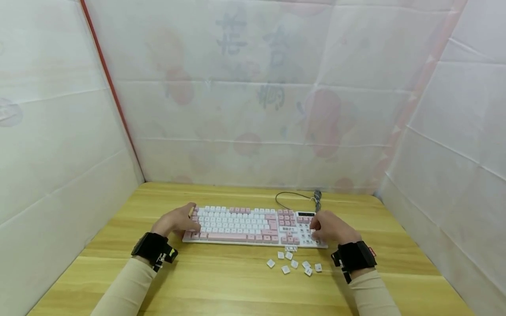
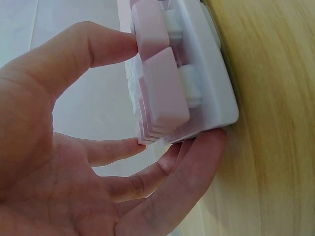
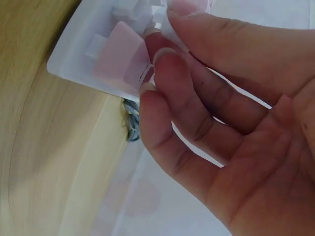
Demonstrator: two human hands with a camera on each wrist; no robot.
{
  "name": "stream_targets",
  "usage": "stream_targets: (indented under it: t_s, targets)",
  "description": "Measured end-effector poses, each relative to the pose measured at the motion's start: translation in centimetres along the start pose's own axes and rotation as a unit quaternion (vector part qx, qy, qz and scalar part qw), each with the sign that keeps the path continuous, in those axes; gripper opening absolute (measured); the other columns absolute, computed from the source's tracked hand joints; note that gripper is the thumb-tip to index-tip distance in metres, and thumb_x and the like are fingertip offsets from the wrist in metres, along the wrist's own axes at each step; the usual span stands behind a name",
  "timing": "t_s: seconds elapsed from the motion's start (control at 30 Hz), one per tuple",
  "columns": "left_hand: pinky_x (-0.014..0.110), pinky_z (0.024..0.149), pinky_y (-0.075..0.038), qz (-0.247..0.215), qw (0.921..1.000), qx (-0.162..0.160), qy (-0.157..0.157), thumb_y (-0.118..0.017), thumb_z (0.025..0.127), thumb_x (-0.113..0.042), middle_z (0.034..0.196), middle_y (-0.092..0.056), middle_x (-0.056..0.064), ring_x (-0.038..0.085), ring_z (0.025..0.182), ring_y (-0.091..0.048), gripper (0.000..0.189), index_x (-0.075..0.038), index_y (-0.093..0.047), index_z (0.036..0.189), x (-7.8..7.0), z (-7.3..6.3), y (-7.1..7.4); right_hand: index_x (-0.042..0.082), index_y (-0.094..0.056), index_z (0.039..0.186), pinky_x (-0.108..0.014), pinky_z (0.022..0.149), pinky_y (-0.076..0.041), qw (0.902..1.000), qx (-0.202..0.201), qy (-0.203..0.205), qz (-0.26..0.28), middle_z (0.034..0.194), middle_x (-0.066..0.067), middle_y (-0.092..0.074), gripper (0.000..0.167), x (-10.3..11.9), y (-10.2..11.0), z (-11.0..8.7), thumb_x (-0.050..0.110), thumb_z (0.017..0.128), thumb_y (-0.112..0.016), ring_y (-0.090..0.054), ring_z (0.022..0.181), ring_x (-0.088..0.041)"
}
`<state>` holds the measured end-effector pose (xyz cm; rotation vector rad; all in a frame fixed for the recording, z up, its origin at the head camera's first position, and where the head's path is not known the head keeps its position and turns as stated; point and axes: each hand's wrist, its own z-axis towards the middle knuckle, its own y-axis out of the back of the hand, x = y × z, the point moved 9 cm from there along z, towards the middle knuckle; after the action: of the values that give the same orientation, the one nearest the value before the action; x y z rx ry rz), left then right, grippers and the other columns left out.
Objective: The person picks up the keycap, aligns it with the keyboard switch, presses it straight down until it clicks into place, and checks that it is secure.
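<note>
A pink and white keyboard (image 1: 227,237) lies on the wooden table. My left hand (image 1: 178,220) holds its left end, the thumb against a pink keycap (image 2: 150,28) and the other fingers along the end of the case. Over the number pad (image 1: 305,233), where several keycaps are off and switches show, is my right hand (image 1: 332,226). Its thumb and index finger pinch a white keycap (image 3: 172,32), partly hidden by the thumb. The remaining fingers curl beside a pink corner keycap (image 3: 120,56).
Several loose white keycaps (image 1: 294,263) are scattered on the table in front of the keyboard's right half. A small white strip (image 1: 290,248) sits at its front edge. Behind it lies a bundled cable (image 1: 317,197). Pale sheets (image 1: 253,114) wall the table's back and sides.
</note>
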<state>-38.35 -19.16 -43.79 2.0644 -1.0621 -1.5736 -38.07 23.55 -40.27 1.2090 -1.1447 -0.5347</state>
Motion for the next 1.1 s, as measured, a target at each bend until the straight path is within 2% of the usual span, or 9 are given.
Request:
stream_targets:
  t_s: [0.1,0.23,0.47,0.63,0.7,0.87,1.1]
  targets:
    - [0.040,0.071,-0.059,-0.001,1.0000,0.003,-0.003,-0.074,0.083,-0.016,0.140,-0.049,0.031,0.026,0.087,-0.063,0.102,-0.002,-0.012,0.164,-0.1,0.0,0.0,0.006,-0.075,0.095,-0.034,0.073,-0.051,1.0000,-0.004,-0.006,-0.001,0.085,-0.001,-0.069,0.005,0.0,0.2,-0.1,0.005,0.090,-0.074,-0.058,0.073,-0.013]
    - [0.041,0.072,-0.059,0.003,1.0000,0.005,-0.004,-0.074,0.083,-0.016,0.143,-0.047,0.033,0.026,0.089,-0.062,0.103,-0.001,-0.012,0.164,-0.1,0.0,0.0,0.006,-0.074,0.095,-0.034,0.073,-0.050,1.0000,-0.005,-0.004,-0.002,0.086,-0.001,-0.067,0.003,0.1,0.6,-0.3,0.005,0.093,-0.072,-0.057,0.074,-0.013]
    - [0.038,0.070,-0.058,-0.003,1.0000,0.006,-0.004,-0.075,0.082,-0.016,0.142,-0.047,0.032,0.025,0.085,-0.062,0.105,-0.002,-0.011,0.164,0.0,0.0,0.0,0.009,-0.078,0.088,-0.030,0.069,-0.051,0.9997,-0.015,0.017,-0.005,0.080,-0.001,-0.071,0.011,-0.1,0.7,-0.3,0.001,0.092,-0.071,-0.059,0.069,-0.010]
    - [0.036,0.066,-0.055,-0.017,0.9998,0.008,-0.001,-0.075,0.082,-0.016,0.142,-0.048,0.031,0.024,0.078,-0.060,0.106,-0.003,-0.009,0.164,0.2,-0.1,-0.2,0.008,-0.080,0.092,-0.029,0.069,-0.055,0.9992,-0.009,0.040,0.002,0.087,-0.003,-0.075,0.015,0.0,0.3,-0.1,-0.003,0.092,-0.070,-0.065,0.074,-0.012]
    - [0.035,0.066,-0.055,-0.012,0.9999,0.009,-0.002,-0.074,0.082,-0.017,0.140,-0.049,0.030,0.023,0.079,-0.060,0.106,-0.003,-0.009,0.164,0.2,0.0,-0.2,0.008,-0.080,0.090,-0.028,0.068,-0.054,0.9994,-0.005,0.034,0.007,0.086,-0.004,-0.075,0.015,-0.1,0.2,-0.1,-0.003,0.092,-0.070,-0.065,0.072,-0.013]
    - [0.036,0.067,-0.055,0.005,0.9999,0.008,-0.005,-0.074,0.083,-0.017,0.141,-0.049,0.032,0.025,0.083,-0.060,0.104,-0.001,-0.012,0.164,0.0,0.0,0.0,0.006,-0.079,0.087,-0.030,0.066,-0.052,0.9997,0.010,0.009,0.018,0.084,-0.007,-0.073,0.013,-0.1,0.2,-0.4,-0.006,0.085,-0.074,-0.061,0.071,-0.013]
    - [0.037,0.067,-0.054,0.016,0.9998,0.004,-0.009,-0.075,0.085,-0.019,0.148,-0.043,0.037,0.027,0.093,-0.059,0.102,0.001,-0.012,0.163,-0.2,-0.1,0.1,0.007,-0.074,0.086,-0.032,0.067,-0.047,0.9999,0.016,-0.005,0.000,0.084,-0.005,-0.068,0.024,0.3,-0.3,-0.3,-0.014,0.072,-0.075,-0.052,0.071,-0.015]
